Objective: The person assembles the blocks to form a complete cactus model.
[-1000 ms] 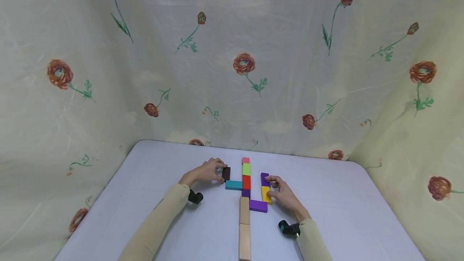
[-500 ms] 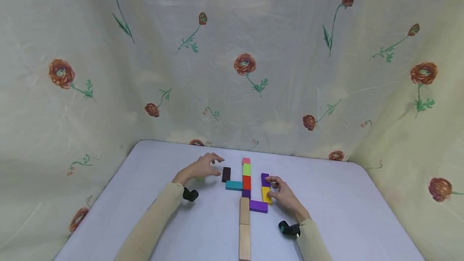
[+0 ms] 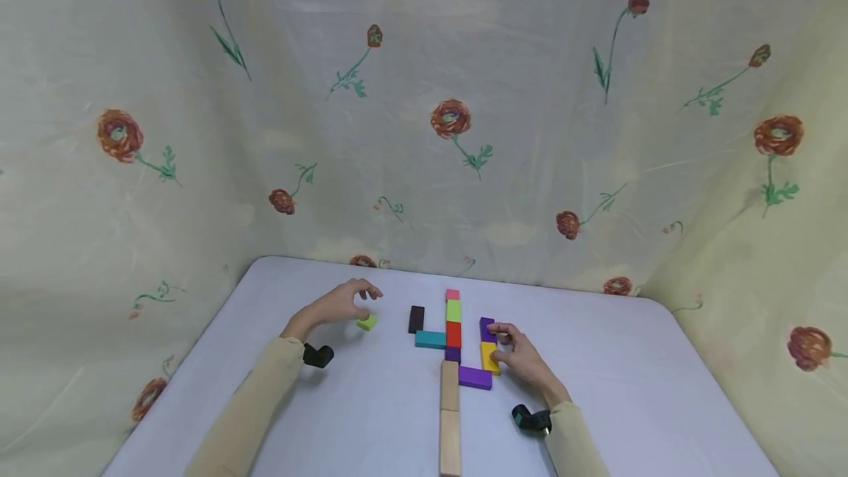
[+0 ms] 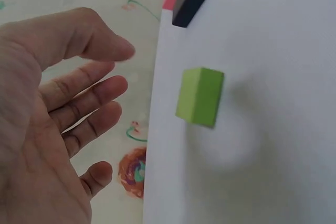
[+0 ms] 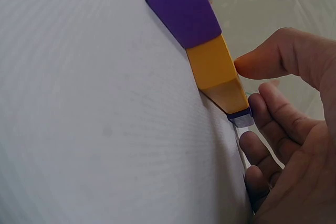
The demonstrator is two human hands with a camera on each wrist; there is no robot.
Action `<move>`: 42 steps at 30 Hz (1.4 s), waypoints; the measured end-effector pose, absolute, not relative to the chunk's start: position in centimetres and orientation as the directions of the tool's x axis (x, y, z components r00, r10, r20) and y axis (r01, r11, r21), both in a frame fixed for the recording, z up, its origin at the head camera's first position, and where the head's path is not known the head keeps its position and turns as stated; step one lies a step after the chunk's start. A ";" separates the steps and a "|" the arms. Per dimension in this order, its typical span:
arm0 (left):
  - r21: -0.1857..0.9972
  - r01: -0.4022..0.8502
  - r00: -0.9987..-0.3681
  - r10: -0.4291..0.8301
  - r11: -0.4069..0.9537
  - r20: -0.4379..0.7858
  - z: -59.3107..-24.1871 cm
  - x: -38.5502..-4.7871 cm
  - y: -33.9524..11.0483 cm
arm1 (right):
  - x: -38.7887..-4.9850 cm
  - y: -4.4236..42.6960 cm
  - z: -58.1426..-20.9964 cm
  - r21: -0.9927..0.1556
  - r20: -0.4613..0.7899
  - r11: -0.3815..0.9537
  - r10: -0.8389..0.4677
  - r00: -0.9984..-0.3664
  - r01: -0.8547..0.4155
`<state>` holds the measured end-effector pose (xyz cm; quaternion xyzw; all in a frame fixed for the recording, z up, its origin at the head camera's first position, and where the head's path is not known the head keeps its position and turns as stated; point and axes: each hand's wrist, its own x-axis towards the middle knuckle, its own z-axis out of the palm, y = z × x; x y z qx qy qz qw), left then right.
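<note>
My left hand [image 3: 336, 303] hovers with parted, loosely bent fingers over the left of the table, holding nothing. Just beneath its thumb lies a small light green block [image 3: 367, 322]; in the left wrist view a gap separates that green block [image 4: 200, 97] from the fingers. On the right, my right hand [image 3: 525, 357] rests against two blocks in line. Its thumb touches the yellow block [image 5: 216, 72], and its fingertips are at the dark purple block [image 3: 487, 329] beyond. A violet block [image 3: 475, 377] lies crosswise at the yellow block's near end.
A column of blocks runs down the middle: pink [image 3: 453, 294], lime [image 3: 453, 311], red [image 3: 453, 333], dark purple [image 3: 453, 354], then two plain wooden blocks [image 3: 450, 384]. A teal block [image 3: 430, 339] branches left, meeting a black block [image 3: 416, 319]. A flowered curtain [image 3: 397, 131] surrounds the table.
My left hand has let go of the black block, which stays beside the teal one, and has moved left to the small green block. My right hand keeps its place.
</note>
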<state>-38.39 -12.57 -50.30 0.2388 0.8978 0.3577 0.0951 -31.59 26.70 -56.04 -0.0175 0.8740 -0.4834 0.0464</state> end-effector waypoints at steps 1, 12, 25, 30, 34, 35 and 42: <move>0.684 0.350 -0.871 0.491 0.639 -0.013 -50.5 -38.3 -12.8 | -31.6 26.7 -56.1 -0.847 -0.064 0.531 -0.075 -0.995 0.015; 0.614 0.330 -0.890 0.453 0.717 -0.051 -52.4 -37.8 -13.6 | -31.3 26.7 -56.1 -0.850 -0.075 0.526 -0.073 -0.995 0.025; 0.635 0.339 -0.895 0.446 0.694 -0.009 -53.6 -39.1 -13.1 | -31.4 26.5 -55.9 -0.853 -0.059 0.522 -0.083 -0.995 0.007; 0.642 0.326 -0.903 0.430 0.694 -0.007 -53.4 -39.0 -12.9 | -31.5 26.7 -56.0 -0.852 -0.051 0.524 -0.085 -0.995 -0.001; 0.635 0.325 -0.908 0.419 0.701 0.002 -53.3 -38.6 -13.0 | -31.5 26.7 -55.9 -0.856 -0.060 0.517 -0.087 -0.994 0.006; 0.633 0.326 -0.909 0.417 0.702 0.006 -53.2 -38.5 -13.1 | -31.5 26.7 -55.9 -0.856 -0.060 0.516 -0.087 -0.994 0.007; 0.669 0.297 -0.916 0.402 0.682 -0.003 -53.0 -38.2 -13.2 | -31.5 26.7 -56.0 -0.857 -0.050 0.515 -0.089 -0.995 -0.003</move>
